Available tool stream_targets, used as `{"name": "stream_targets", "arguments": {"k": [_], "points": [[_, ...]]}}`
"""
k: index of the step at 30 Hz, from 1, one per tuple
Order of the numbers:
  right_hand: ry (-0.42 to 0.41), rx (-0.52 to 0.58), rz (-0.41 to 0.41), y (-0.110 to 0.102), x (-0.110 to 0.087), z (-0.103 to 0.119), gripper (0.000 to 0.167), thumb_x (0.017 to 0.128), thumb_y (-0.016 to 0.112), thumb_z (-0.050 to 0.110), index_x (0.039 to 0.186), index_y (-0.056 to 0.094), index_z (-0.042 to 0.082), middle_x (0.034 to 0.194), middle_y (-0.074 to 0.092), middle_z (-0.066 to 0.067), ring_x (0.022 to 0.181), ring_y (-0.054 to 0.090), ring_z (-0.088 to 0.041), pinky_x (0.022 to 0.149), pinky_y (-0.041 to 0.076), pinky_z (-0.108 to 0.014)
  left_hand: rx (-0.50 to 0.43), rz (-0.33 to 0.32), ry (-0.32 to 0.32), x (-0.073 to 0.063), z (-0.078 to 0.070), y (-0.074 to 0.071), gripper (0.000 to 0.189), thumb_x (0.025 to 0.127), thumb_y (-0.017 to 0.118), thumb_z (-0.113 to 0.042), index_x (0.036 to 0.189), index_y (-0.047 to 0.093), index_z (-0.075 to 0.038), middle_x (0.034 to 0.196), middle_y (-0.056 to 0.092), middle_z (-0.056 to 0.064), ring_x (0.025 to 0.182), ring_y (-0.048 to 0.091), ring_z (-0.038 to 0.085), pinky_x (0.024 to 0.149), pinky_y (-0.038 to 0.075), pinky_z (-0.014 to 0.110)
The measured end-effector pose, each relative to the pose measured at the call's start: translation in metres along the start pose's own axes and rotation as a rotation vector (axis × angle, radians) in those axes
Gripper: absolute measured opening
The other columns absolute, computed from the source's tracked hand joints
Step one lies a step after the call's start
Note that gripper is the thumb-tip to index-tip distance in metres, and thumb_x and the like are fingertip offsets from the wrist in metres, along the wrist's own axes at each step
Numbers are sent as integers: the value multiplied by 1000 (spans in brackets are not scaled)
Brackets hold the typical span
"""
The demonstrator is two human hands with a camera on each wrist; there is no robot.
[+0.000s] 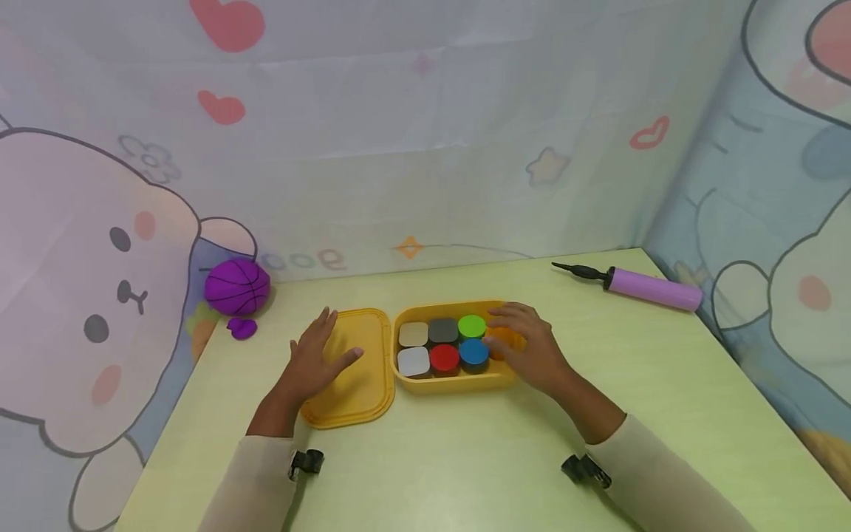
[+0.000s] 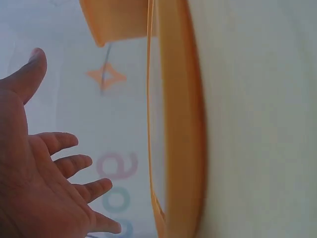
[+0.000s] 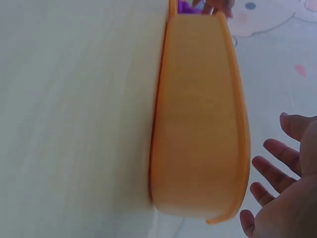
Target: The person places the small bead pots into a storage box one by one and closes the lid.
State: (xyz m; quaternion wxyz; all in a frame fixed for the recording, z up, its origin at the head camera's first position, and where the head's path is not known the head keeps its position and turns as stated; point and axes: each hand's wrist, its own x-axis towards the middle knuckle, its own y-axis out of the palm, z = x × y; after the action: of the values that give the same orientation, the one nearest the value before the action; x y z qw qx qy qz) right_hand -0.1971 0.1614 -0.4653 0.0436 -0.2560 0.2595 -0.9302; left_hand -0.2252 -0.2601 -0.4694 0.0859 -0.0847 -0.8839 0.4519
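A yellow-orange box [image 1: 459,383] stands mid-table with several small lidded pots inside. Their lids include beige, dark grey, green [image 1: 472,326], white [image 1: 414,361], red [image 1: 445,358] and blue [image 1: 474,351]. My right hand [image 1: 528,347] hovers over the box's right end, fingers spread, partly covering an orange item [image 1: 502,341]. In the right wrist view its fingers show beside the rim of the box [image 3: 198,114], holding nothing. Left of the box lies a flat yellow lid [image 1: 368,369]. Above that lid's left side is my left hand [image 1: 314,362], fingers apart and nothing in it.
At the back left sits a purple ball [image 1: 237,287] with a small purple toy [image 1: 242,328] in front of it. A lilac hand pump [image 1: 654,288] with a black nozzle lies at the back right. A printed cloth [image 1: 399,148] hangs behind the table.
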Motion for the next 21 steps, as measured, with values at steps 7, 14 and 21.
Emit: {"name": "stream_targets", "arguments": {"k": [7, 14, 21], "points": [[17, 47, 92, 23, -9, 26, 37, 100, 81, 16, 135, 75, 5, 158, 60, -17, 152, 50, -43, 118, 50, -65, -107, 8, -46, 1, 20, -10, 93, 109, 60, -56, 176, 17, -8, 185, 3, 22, 168, 6, 55, 128, 8, 83], [32, 101, 150, 42, -10, 42, 49, 102, 80, 25, 147, 68, 10, 165, 54, -15, 157, 47, -42, 120, 48, -65, -209, 17, -107, 4, 30, -10, 91, 110, 59, -55, 178, 14, -16, 186, -3, 17, 170, 1, 52, 131, 9, 79], [38, 227, 230, 58, -6, 62, 64, 98, 85, 24, 157, 60, 16, 172, 49, -6, 164, 40, -33, 130, 38, -61, -253, 26, -155, 10, 33, -5, 98, 107, 62, -60, 178, 10, -17, 186, -9, 14, 171, -5, 49, 132, 3, 78]]}}
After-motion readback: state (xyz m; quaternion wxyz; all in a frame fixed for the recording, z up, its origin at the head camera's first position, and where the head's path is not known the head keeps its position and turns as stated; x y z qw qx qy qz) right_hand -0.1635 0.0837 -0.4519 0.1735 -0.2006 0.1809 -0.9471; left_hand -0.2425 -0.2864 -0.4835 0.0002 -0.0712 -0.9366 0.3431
